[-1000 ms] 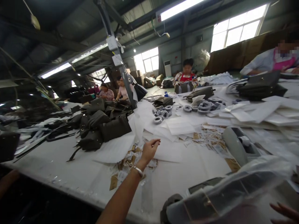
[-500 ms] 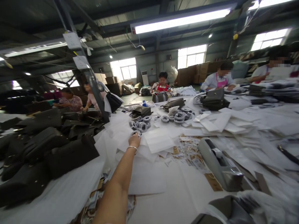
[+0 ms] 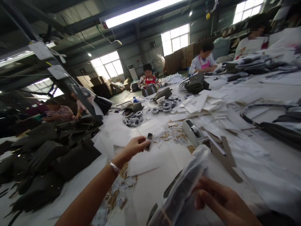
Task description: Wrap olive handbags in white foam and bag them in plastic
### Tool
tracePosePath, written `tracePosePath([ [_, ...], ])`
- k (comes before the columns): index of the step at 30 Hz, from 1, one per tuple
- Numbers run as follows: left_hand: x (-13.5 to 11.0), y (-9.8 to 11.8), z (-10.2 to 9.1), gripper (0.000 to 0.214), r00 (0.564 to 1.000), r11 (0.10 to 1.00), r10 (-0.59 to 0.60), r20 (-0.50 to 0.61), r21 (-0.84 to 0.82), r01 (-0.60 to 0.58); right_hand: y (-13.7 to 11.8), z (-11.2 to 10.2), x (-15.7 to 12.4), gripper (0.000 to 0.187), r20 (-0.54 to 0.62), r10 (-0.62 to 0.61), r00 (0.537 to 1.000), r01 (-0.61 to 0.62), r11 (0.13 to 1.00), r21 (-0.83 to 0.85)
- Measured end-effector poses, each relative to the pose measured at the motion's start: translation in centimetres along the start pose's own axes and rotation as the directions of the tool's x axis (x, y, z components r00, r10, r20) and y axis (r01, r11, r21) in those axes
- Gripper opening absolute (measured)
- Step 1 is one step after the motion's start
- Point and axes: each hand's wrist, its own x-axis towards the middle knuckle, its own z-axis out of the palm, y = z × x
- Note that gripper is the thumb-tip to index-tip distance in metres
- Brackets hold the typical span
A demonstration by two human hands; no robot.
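My left hand [image 3: 138, 145], with a bracelet at the wrist, pinches a small clear packet [image 3: 149, 142] that has something dark in it. It is held above the white sheets on the table. My right hand [image 3: 216, 196] is at the lower right, its fingers closed on the edge of a clear plastic bag [image 3: 185, 185]. A dark grey item shows partly inside or under the bag; its shape is mostly hidden. Beyond my left hand lie several wrapped grey rings [image 3: 135, 121], apart from it.
Dark bags [image 3: 70, 157] are heaped at the left. A grey tape dispenser [image 3: 194, 133] stands beside loose tags [image 3: 175, 133]. White sheets [image 3: 202, 102] are piled farther back. A slanted metal post [image 3: 77, 91] rises at the left. Several people sit working across the table.
My left hand has drawn back from the rings, now with the small packet in it. My right hand has come into view holding the plastic bag. The view has tilted and shifted right.
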Motion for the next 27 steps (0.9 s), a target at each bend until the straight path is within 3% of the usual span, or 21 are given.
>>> tracePosePath([
  [4,-6.0,4.5,3.0,0.04,0.971,0.996,0.036,0.237,-0.087,-0.016,-3.9,0.3,1.3,0.045,0.083,-0.049,0.995,0.031,0.979,0.201],
  [9,-9.8,7.4,3.4,0.043,0.898,0.992,-0.004,0.439,-0.112,0.059,-5.6,0.4,1.4,0.039,0.119,-0.104,0.987,0.066,0.955,0.289],
  [16,-12.4,10.1,4.3,0.053,0.881,0.987,-0.012,0.472,-0.133,0.084,-6.8,0.2,1.7,0.043,0.058,-0.111,0.992,0.089,0.952,0.294],
  [19,-12.8,10.4,4.3,0.053,0.888,0.985,-0.016,0.459,-0.146,0.092,-6.9,0.0,1.7,0.046,0.043,-0.099,0.994,0.084,0.958,0.275],
  [24,-12.8,10.8,3.7,0.046,0.837,0.977,0.016,0.546,-0.185,0.103,-6.5,-0.2,2.1,0.046,0.034,-0.105,0.994,0.093,0.962,0.258],
  [27,-12.9,11.0,3.8,0.045,0.841,0.987,0.023,0.54,-0.147,0.067,-6.6,-0.2,2.2,0.045,0.017,-0.09,0.996,0.082,0.958,0.275],
])
